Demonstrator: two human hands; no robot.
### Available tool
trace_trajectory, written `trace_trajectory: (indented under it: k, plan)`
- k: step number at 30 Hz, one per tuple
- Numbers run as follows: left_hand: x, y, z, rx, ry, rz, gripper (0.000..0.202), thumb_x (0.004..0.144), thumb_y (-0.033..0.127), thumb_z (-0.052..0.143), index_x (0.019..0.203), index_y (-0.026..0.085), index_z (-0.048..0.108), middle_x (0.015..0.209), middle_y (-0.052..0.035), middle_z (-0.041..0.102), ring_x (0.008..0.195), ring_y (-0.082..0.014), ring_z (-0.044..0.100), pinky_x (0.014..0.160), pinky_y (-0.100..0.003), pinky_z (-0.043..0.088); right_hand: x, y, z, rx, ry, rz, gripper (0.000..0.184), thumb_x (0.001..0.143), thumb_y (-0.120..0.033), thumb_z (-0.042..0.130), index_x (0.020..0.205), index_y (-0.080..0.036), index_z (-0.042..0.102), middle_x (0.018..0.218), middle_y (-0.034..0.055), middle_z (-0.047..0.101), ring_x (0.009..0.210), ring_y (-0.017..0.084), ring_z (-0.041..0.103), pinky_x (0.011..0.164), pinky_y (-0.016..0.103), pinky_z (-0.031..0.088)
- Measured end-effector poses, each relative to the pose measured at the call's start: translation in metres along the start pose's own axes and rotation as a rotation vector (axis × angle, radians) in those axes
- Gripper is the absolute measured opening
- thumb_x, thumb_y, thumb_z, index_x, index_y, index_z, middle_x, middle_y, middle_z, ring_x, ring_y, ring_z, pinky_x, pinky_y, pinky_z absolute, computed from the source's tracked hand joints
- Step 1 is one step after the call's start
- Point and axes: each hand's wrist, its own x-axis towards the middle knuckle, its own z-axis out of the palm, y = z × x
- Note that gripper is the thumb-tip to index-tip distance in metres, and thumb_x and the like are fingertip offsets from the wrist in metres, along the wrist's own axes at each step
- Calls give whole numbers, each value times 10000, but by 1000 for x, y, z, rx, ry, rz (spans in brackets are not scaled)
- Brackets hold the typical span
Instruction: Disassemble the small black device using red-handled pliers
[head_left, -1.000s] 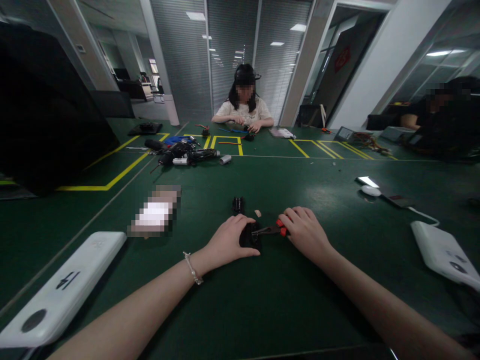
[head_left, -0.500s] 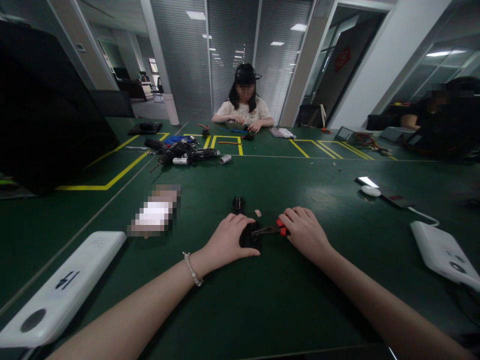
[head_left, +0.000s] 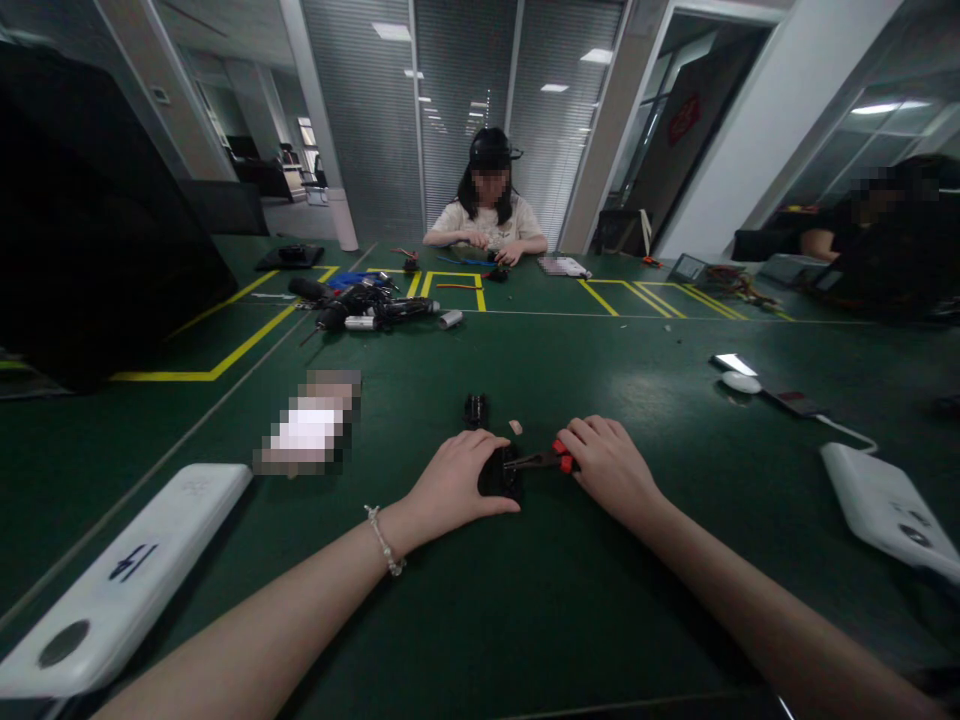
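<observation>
My left hand is wrapped over a small black part on the green table, thumb on the near side and fingers on the far side. In my right hand are long-nose pliers with red handles, their jaws pointing left and touching the black part. Whether the jaws bite on anything is too small to tell. Just beyond my left fingers lies another dark piece, and a small beige scrap sits beside it.
A white power bank lies at left, another white device at right. Farther back are a heap of cables and tools and a white mouse. A co-worker sits across the table. A large black object stands at left.
Almost nothing differs. Both hands, the pliers and the black part keep the same places, with only a very slight shift of the hands.
</observation>
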Motion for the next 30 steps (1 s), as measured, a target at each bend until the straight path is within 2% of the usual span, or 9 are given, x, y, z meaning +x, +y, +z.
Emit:
trace_trajectory:
  k: [4, 24, 30]
  plan:
    - [0, 1, 0, 4, 6, 4, 653, 606, 524, 656, 1151, 234, 443, 1105, -54, 507, 1019, -261, 468, 875, -414, 368, 0, -1, -2, -29, 36, -14, 299, 644, -128, 558, 938, -177, 559, 938, 82, 568, 860, 229, 471, 755, 363, 338]
    - [-1, 1, -1, -6, 1, -1, 646, 610, 530, 650, 1150, 240, 443, 1102, -45, 511, 1019, -255, 464, 881, -409, 365, 2, 0, 1, 2, -27, -9, 325, 633, -139, 578, 956, -163, 552, 951, 79, 563, 855, 222, 470, 750, 349, 344]
    - [0, -1, 0, 2, 2, 4, 646, 611, 531, 647, 1150, 241, 442, 1108, -45, 505, 1019, -256, 464, 874, -414, 369, 2, 2, 5, -30, 11, -28, 296, 656, -118, 539, 947, -171, 553, 947, 81, 563, 858, 221, 465, 750, 349, 331]
